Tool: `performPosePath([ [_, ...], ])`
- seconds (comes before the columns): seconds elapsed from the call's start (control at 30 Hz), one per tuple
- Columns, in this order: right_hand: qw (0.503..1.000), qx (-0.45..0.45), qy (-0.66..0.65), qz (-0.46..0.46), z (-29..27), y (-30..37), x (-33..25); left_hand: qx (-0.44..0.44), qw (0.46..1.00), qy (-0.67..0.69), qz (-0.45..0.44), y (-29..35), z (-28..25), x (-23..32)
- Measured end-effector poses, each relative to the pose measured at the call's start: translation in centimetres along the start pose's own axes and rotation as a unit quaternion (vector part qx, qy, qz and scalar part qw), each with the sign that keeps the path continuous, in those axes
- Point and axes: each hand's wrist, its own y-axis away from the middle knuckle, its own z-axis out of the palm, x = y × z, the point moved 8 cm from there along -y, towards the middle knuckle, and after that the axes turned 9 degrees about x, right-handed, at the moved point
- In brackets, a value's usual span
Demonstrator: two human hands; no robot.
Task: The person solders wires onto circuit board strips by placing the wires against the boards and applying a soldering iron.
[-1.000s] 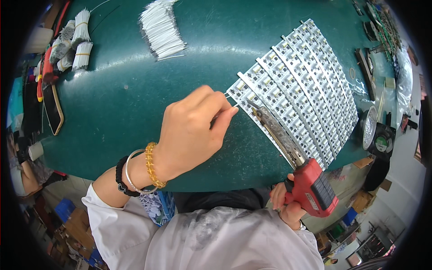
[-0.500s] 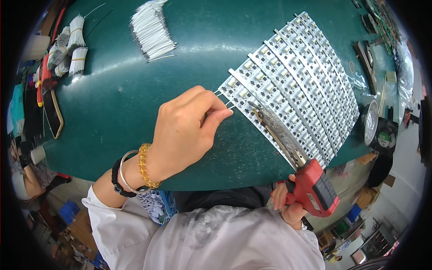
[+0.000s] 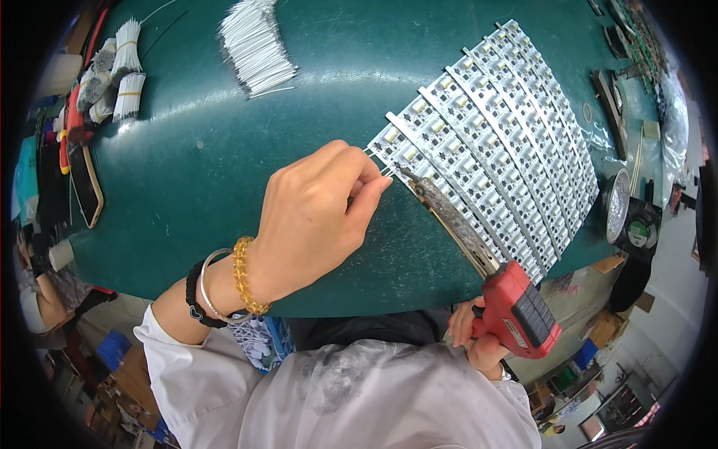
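My left hand (image 3: 318, 213) pinches thin white wires (image 3: 387, 171) at the near-left corner of a panel of white circuit boards (image 3: 486, 142). The panel carries rows of small components and lies on the green table. Closed around the handle of a red soldering gun (image 3: 516, 310) is my right hand (image 3: 473, 335). The gun's long metal barrel slants up and left over the panel's near edge. Its tip is close to the wires; whether it touches them I cannot tell.
A fanned pile of white wires (image 3: 258, 49) lies at the far side, with banded wire bundles (image 3: 129, 96) farther left. A phone (image 3: 91, 187) rests at the left edge. Right of the panel are a metal bowl (image 3: 617, 206) and a black fan (image 3: 642, 228).
The soldering gun's tip has moved left and slightly up, toward the wire ends at the panel corner. My left hand has shifted slightly right, still pinching the wires.
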Motion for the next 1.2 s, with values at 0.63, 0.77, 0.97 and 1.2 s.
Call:
performPosePath([
  [0.63,0.998,0.007,-0.057,0.029,-3.4,2.0,3.6,-0.027,0.999,-0.022,0.001,0.0,0.0,0.2],
  [0.77,0.999,0.033,0.0,-0.005,-1.0,0.7,0.8,-0.015,1.0,-0.017,0.007,0.0,0.3,0.1],
  [0.97,1.0,-0.01,0.024,-0.001,-0.2,0.5,0.2,0.001,1.0,-0.008,0.013,0.1,0.2,0.1],
  [1.2,0.999,-0.016,0.045,-0.025,-1.2,1.1,-0.3,-0.034,0.997,-0.016,0.072,0.0,0.4,2.0],
])
